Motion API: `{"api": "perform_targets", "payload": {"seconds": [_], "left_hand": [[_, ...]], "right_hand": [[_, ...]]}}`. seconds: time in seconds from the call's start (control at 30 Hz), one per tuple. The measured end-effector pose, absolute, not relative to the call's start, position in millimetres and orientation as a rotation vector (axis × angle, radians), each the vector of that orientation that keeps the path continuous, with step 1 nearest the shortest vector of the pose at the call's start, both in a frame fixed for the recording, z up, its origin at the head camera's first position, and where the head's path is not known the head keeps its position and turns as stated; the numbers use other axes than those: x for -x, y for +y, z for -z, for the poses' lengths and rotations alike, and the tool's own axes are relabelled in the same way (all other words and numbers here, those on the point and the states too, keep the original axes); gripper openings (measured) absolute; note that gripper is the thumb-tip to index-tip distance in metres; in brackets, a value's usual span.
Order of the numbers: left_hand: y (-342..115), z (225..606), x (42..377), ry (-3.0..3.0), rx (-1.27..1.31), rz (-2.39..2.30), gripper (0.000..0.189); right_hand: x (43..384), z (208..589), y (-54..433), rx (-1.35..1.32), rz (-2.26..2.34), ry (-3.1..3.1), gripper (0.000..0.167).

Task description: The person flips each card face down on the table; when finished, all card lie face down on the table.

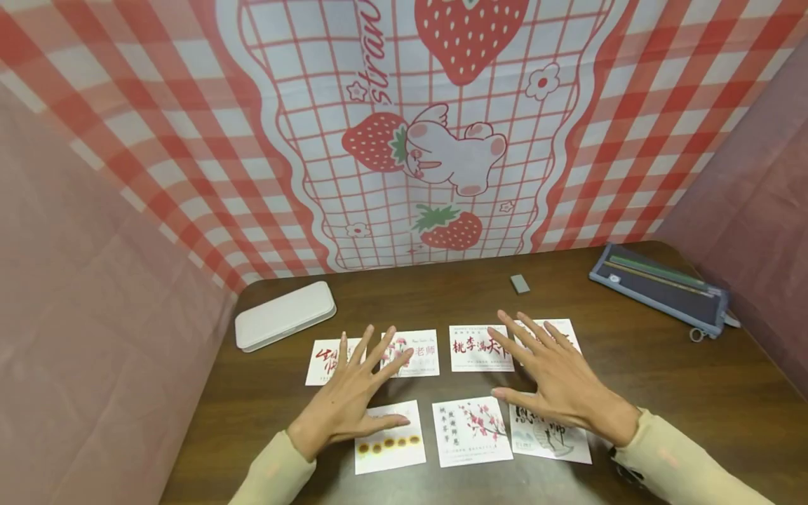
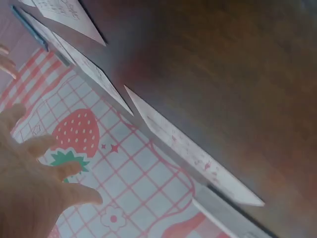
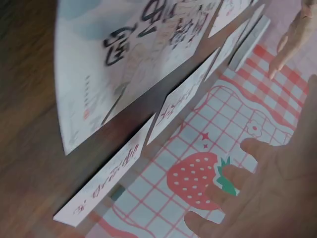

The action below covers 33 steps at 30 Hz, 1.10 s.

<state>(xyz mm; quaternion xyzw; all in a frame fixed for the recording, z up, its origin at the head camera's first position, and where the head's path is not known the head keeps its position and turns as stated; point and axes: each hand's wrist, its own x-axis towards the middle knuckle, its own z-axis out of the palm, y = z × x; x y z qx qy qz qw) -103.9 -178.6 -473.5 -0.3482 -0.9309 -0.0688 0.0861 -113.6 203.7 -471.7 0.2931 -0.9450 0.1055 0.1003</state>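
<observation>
Several printed cards lie in two rows on the table. My left hand [image 1: 353, 393], fingers spread and holding nothing, is over the left cards: a red-lettered card [image 1: 320, 365], a pink-flower card [image 1: 428, 356] and a sunflower card [image 1: 390, 461]. Likewise spread, my right hand [image 1: 558, 379] partly covers a red-lettered card [image 1: 470, 354], the back-right card [image 1: 563, 327] and a black-lettered card [image 1: 549, 443]. Between the hands in the near row lies a blossom-branch card [image 1: 472, 433]. The wrist views show the left hand [image 2: 34, 183] and right hand [image 3: 267, 183] raised off the table.
A white case [image 1: 285, 315] lies at the back left of the brown table [image 1: 240, 421]. Toward the back right are a small grey block [image 1: 520, 284] and a blue zip pouch [image 1: 659, 291]. A strawberry-print checked cloth [image 1: 404, 245] hangs behind the table.
</observation>
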Motion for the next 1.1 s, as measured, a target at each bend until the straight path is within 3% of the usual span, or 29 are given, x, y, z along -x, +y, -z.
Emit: {"api": "perform_targets", "payload": {"seconds": [0.17, 0.5, 1.1], "left_hand": [[-180, 471, 104, -2.823, 0.931, 0.425, 0.088], [-190, 464, 104, -2.721, 0.719, 0.74, 0.089], [-231, 468, 103, -2.691, 0.088, 0.961, 0.062]], "right_hand": [[113, 470, 197, -0.837, -0.511, -2.766, 0.087], [119, 463, 175, -0.808, -0.928, -2.71, 0.071], [143, 467, 106, -0.974, -1.636, -2.71, 0.055]]}}
